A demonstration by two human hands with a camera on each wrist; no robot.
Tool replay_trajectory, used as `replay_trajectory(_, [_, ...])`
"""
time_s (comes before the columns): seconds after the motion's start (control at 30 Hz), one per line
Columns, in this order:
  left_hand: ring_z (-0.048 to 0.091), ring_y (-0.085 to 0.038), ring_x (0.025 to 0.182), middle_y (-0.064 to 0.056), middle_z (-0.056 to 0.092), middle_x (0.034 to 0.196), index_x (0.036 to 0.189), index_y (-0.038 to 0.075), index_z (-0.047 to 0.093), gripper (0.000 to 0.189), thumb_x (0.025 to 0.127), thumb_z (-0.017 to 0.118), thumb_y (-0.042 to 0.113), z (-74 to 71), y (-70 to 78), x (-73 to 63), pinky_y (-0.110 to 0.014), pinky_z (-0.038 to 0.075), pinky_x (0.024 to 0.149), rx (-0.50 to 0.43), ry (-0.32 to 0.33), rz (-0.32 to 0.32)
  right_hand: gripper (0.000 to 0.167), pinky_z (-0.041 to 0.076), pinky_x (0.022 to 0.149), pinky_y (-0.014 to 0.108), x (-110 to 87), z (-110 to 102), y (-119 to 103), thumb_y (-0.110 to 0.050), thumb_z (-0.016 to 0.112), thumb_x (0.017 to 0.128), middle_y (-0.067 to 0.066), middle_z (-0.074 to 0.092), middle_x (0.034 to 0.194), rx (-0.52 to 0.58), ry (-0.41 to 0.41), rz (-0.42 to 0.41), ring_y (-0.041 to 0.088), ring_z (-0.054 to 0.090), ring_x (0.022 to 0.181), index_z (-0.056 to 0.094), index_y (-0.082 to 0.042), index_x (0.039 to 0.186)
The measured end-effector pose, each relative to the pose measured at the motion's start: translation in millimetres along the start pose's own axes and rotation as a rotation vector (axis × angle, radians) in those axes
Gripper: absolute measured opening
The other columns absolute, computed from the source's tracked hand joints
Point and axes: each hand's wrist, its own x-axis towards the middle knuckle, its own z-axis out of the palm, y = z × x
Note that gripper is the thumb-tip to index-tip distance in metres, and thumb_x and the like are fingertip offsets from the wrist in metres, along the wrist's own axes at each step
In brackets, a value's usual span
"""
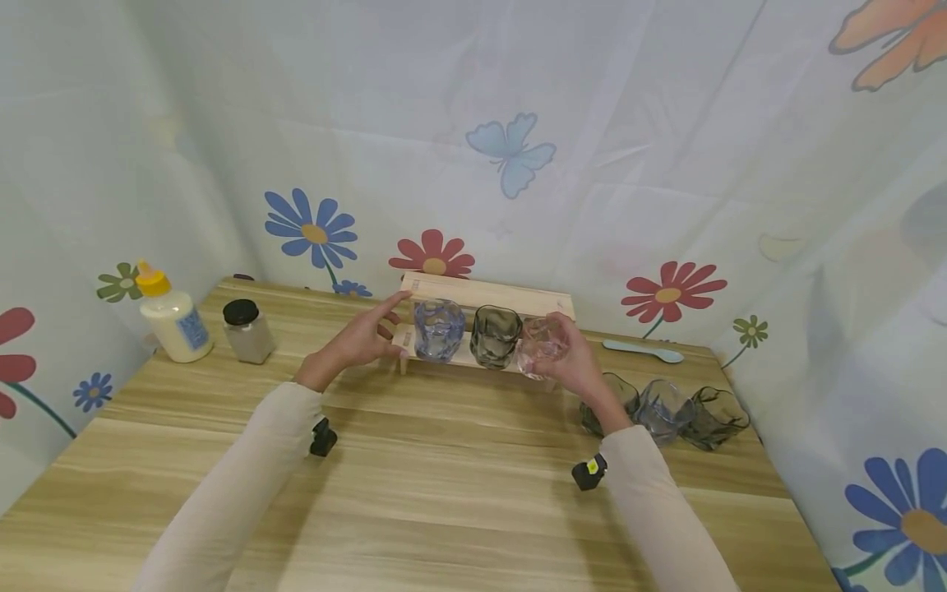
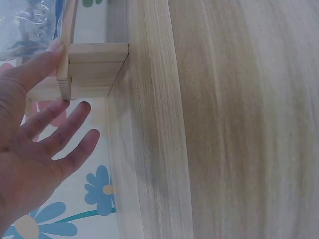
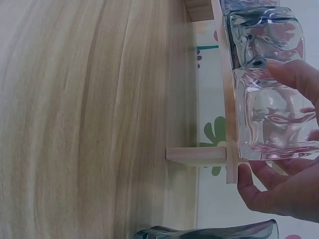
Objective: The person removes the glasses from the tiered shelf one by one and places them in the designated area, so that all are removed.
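Pink tumbler (image 3: pixel 269 124) in the right hand (image 1: pixel 575 360) looks like glossy, wavy see-through glass, same deal with the smoky one (image 1: pixel 496 335) just beside it. Rack (image 1: pixel 488 293) at the left hand (image 1: pixel 361 337) is smooth, matt bare wood tbh. Surface (image 1: pixel 414 493) below both hands: smooth wood grain, slight sheen.

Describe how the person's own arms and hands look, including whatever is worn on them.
Long, plain, pale cream sleeves cover the left arm and right arm. The left hand and right hand wear no gloves. A small black boxy device sits at the left wrist; another, with a yellow mark, at the right.
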Motion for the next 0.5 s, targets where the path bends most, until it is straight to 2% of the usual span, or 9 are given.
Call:
replay_trajectory(0.17, [0.065,-0.043,0.109,-0.025,0.053,0.135,0.16,0.03,0.019,0.104,0.081,0.083,0.011,-0.4,1.4,0.6,-0.051,0.057,0.087,0.005,-0.001,0.006,0.087,0.053,0.08,0.04,-1.0,-4,0,-0.004,0.086,0.075,0.023,0.051,0.124,-0.038,0.01,-0.015,0.033,0.058,0.099,0.039,-0.012,0.148])
replay_trajectory(0.23, [0.065,-0.043,0.109,-0.025,0.053,0.135,0.16,0.03,0.019,0.104,0.082,0.083,0.01,-0.5,2.2,0.8,-0.051,0.057,0.086,0.005,-0.002,0.007,0.087,0.053,0.078,0.039,-1.4,-5,-1,-0.004,0.086,0.075,0.023,0.051,0.123,-0.046,0.014,-0.012,0.032,0.057,0.097,0.04,-0.012,0.148])
replay_trajectory(0.5, [0.064,-0.044,0.11,-0.026,0.052,0.136,0.161,0.03,0.017,0.103,0.083,0.082,0.01,-0.5,1.6,-0.1,-0.051,0.056,0.085,0.011,-0.006,0.008,0.087,0.054,0.091,0.053,-5.1,-11,-1,0.003,0.085,0.072,0.027,0.055,0.12,-0.032,0.032,-0.044,0.043,0.057,0.115,0.04,-0.008,0.146])
